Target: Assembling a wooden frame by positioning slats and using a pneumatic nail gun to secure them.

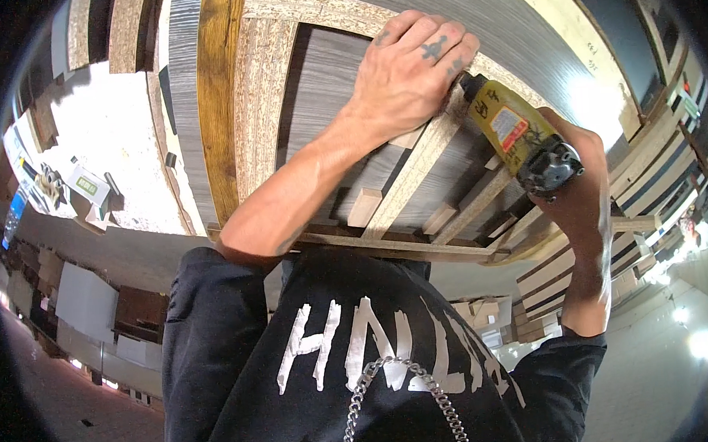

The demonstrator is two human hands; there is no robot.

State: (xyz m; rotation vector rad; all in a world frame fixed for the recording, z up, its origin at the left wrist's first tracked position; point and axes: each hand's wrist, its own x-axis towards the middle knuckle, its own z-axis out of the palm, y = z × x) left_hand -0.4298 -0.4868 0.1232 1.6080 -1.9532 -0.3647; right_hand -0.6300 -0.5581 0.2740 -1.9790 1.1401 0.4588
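My left hand (415, 72) is closed over the far end of a slanting particleboard strip (411, 179), where it meets the frame's far rail. Its fingertips are hidden beneath it. Just to the right, my right hand (576, 160) grips a yellow-green handheld power tool (502, 128) with a black nose and a black rear cap. The tool's nose points toward the frame beside my left knuckles. Both hands are over a particleboard frame (266, 106) lying on dark grey wood-grain panels. Small wood blocks (364, 207) sit against the strips.
A brown-stained wooden bar (221, 100) runs along the frame's left side. On a white surface (141, 147) at the left lie a small box (88, 185) and assorted small items, with a plastic bottle (12, 216) at its edge. Stacked boards (652, 168) stand at the right.
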